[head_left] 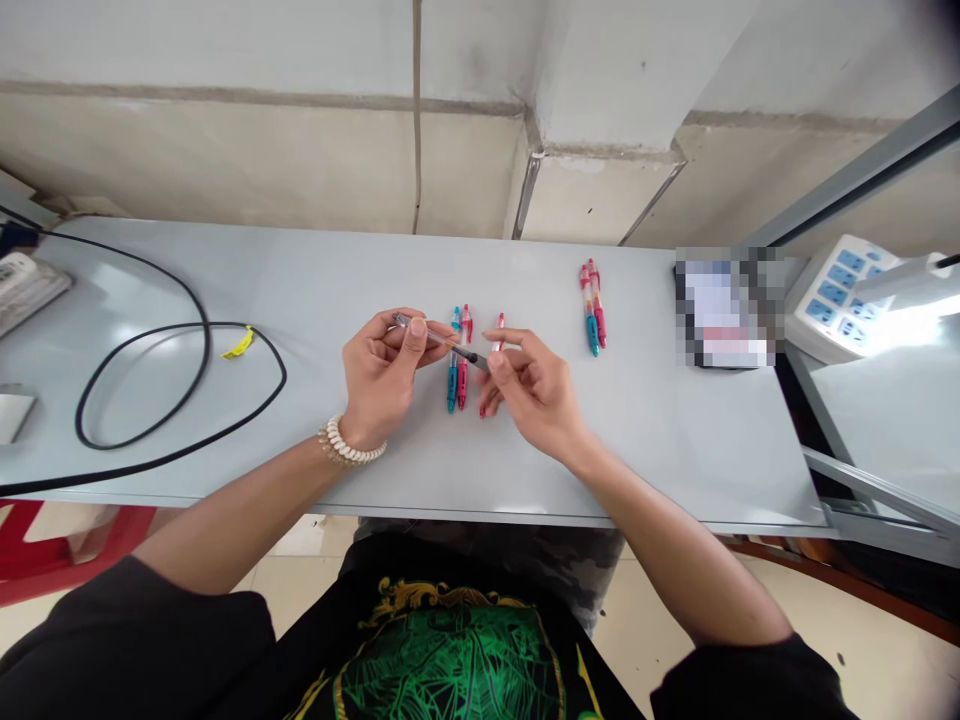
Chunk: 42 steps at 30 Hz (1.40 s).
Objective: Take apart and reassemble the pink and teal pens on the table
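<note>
Between my two hands, above the table, is a clear-barrelled pen (438, 336) with a dark grip, slanting down to the right. My left hand (384, 378) is closed on its clear end, thumb on top. The fingers of my right hand (534, 388) pinch the dark grip end. Just below the held pen lie a blue pen (452, 385) and a red pen (463, 382) side by side. Another red pen (500, 321) lies partly hidden behind my right fingers.
Two more pens (594, 312) lie together to the right. A phone-like device (720, 310), partly pixelated, and a white power strip (836, 290) are at the far right. On the left, a black cable (202, 425) with a yellow tag (240, 343) loops over the grey table (337, 275).
</note>
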Tool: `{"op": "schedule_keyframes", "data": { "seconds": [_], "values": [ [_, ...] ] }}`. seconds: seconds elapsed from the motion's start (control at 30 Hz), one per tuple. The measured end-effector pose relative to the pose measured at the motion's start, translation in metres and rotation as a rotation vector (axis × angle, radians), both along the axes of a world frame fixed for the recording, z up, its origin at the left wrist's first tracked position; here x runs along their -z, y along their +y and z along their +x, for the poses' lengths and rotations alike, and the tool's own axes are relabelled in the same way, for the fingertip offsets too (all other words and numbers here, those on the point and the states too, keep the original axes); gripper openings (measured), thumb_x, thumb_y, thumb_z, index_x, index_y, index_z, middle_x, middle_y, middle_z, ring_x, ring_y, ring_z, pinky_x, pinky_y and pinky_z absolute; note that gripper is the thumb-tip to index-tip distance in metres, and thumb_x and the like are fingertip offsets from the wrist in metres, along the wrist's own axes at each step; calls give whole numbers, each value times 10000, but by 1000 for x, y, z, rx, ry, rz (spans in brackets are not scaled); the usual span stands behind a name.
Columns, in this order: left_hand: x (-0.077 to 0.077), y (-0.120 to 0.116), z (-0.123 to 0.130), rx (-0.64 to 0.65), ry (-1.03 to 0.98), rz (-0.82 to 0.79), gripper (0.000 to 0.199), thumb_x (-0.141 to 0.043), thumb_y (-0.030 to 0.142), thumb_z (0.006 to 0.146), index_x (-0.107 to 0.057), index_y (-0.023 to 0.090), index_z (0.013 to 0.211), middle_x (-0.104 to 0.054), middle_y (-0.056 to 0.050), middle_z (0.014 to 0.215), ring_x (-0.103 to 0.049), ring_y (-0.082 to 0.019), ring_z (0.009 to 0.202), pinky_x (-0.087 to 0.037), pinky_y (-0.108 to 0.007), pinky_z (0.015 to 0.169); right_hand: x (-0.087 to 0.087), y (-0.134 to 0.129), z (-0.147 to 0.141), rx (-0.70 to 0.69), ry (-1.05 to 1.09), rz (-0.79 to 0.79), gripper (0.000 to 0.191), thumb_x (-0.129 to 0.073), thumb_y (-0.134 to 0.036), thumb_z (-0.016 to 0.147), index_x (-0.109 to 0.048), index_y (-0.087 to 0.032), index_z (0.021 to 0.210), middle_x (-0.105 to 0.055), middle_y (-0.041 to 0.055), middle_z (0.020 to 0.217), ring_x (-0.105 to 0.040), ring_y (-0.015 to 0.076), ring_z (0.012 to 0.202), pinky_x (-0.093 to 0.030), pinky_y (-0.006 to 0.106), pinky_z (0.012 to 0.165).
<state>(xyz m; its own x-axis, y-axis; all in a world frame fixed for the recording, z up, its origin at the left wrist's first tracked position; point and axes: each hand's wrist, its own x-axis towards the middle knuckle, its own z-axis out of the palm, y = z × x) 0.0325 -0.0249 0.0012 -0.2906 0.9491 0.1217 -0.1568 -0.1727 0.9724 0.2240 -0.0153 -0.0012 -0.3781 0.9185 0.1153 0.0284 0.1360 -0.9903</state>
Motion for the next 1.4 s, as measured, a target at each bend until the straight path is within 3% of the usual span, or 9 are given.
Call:
{"op": "schedule_keyframes", "data": {
  "seconds": [0.17,0.33,0.43,0.7,0.87,1.03,1.17,1.3,1.4],
  "values": [
    [0,3,-3,-31,-38,-1,322,-809,478,907,-676,187,941,-823,-79,932,-811,-170,862,-667,-284,831,4,1,2,168,-172,581,159,-613,-276,1040,-710,-221,1153,-741,80,1086,-733,165,886,-648,339,802],
    [1,3,-3,-17,-38,10,316,-810,464,909,-679,181,958,-820,-76,924,-811,-163,842,-664,-275,815,7,1,2,95,-135,307,225,-565,-364,1075,-695,-197,1151,-718,8,819,-692,109,617,-584,247,575],
    [1,2,-2,-23,-32,13,311,-807,462,912,-682,182,959,-822,-76,924,-811,-165,839,-667,-279,813,5,2,4,124,-157,453,231,-669,-343,1016,-696,-214,1205,-767,56,999,-746,159,848,-626,299,735],
    [1,-1,1,-20,-17,5,309,-790,462,928,-676,180,977,-822,-81,913,-813,-175,844,-672,-272,783,2,2,6,97,-215,474,198,-638,-344,1029,-717,-224,1165,-784,42,945,-708,137,739,-592,295,690],
    [0,-2,3,-10,0,-3,340,-791,496,917,-672,181,969,-822,-91,925,-812,-178,849,-676,-290,805,3,6,9,-33,-136,165,275,-544,-399,1075,-742,-207,1085,-725,-9,741,-668,108,558,-564,268,561],
    [-2,-1,1,-25,16,12,348,-792,513,912,-665,193,962,-823,-81,928,-811,-182,846,-676,-300,800,1,4,7,36,-152,368,235,-619,-393,1032,-751,-217,1117,-773,34,894,-711,138,733,-617,315,732],
    [-3,-1,0,-8,14,31,328,-786,499,922,-669,198,977,-824,-73,924,-808,-170,831,-665,-280,773,2,2,4,-87,-108,98,367,-502,-464,1085,-728,-189,998,-703,-1,710,-665,110,552,-570,260,560],
    [-3,-1,0,-36,17,24,322,-795,497,914,-677,201,958,-826,-78,930,-809,-177,836,-664,-295,786,4,2,4,63,-151,385,265,-623,-412,1031,-723,-209,1168,-776,65,978,-741,167,857,-624,329,794],
    [-3,-1,0,-29,35,11,354,-796,534,898,-678,207,964,-825,-78,918,-808,-185,826,-662,-305,767,5,1,3,-27,-164,258,335,-495,-428,1092,-732,-199,1032,-729,23,782,-675,120,619,-591,290,638]
  ]
}}
